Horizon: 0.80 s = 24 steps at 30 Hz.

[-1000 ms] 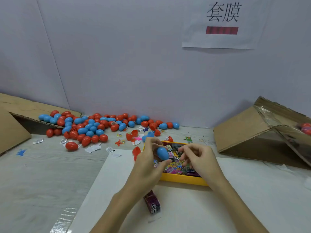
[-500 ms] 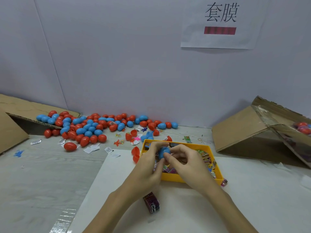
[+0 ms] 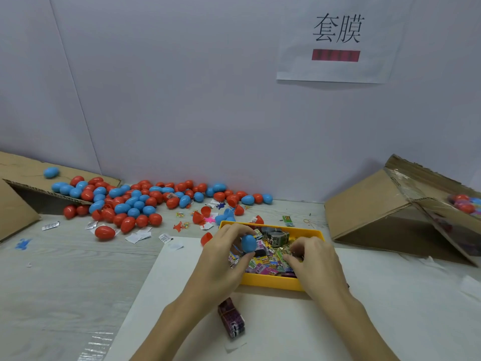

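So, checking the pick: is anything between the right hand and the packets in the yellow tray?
Nothing visible: the right hand reaches straight among the packets in the yellow tray. The left hand holds the blue egg off to the side.

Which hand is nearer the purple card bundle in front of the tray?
Left. Left hand sits just beyond the purple card bundle; right hand is farther right, over the tray.
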{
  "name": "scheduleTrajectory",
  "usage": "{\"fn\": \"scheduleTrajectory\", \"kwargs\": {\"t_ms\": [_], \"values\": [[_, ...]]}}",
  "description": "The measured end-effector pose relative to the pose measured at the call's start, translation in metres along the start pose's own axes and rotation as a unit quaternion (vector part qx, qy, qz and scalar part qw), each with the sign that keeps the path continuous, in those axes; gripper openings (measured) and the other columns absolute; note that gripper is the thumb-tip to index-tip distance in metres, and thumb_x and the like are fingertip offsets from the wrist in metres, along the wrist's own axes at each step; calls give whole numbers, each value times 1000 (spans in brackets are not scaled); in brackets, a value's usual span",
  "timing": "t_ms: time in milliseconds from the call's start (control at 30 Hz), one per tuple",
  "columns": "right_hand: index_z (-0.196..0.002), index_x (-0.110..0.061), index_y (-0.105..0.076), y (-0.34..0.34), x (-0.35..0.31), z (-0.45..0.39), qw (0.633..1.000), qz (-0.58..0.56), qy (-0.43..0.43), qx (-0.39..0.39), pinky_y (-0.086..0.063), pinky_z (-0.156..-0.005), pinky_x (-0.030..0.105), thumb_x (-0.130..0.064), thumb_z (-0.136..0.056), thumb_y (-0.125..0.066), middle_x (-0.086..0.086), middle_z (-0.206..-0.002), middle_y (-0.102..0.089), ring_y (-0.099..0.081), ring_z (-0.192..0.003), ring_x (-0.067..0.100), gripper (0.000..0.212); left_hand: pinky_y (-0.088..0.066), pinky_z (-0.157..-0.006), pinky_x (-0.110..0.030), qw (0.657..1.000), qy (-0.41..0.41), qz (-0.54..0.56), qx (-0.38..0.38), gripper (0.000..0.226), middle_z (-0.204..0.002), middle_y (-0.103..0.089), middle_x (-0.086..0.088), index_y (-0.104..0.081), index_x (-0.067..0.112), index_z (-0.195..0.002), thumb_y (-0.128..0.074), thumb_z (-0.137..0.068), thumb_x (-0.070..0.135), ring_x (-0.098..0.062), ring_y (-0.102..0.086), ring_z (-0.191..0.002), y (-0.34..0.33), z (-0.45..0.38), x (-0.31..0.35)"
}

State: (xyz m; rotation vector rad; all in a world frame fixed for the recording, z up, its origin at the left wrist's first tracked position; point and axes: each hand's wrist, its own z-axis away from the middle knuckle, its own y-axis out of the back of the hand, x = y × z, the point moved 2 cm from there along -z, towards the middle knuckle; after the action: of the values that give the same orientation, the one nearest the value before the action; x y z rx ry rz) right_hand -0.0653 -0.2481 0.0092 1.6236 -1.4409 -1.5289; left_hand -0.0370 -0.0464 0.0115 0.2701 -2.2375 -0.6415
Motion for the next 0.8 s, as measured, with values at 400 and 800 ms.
{"fn": "scheduleTrajectory", "kwargs": {"t_ms": [400,800], "values": [[-97,-18,-75,-3,10,-9,981,-180,-62,-34,-44,-63,14,-18,-91,-77,-6,-82,-68,-58,-71,5,6,-51,-88,-21,1000,26,-2,-6,37,-114,-51,8,-69,28,-120,-76,-89,8,-10,-57,-99,3,0,-1],[-98,-18,-80,1,9,-7,983,-181,-19,11,-41,-64,6,-22,-96,-72,-7,-92,-75,-65,-86,2,10,-39,-82,-7,999,43,-30,-5,41,-115,-47,8,-65,28,-131,-72,-93,14,-4,-51,-92,3,1,-2]]}}
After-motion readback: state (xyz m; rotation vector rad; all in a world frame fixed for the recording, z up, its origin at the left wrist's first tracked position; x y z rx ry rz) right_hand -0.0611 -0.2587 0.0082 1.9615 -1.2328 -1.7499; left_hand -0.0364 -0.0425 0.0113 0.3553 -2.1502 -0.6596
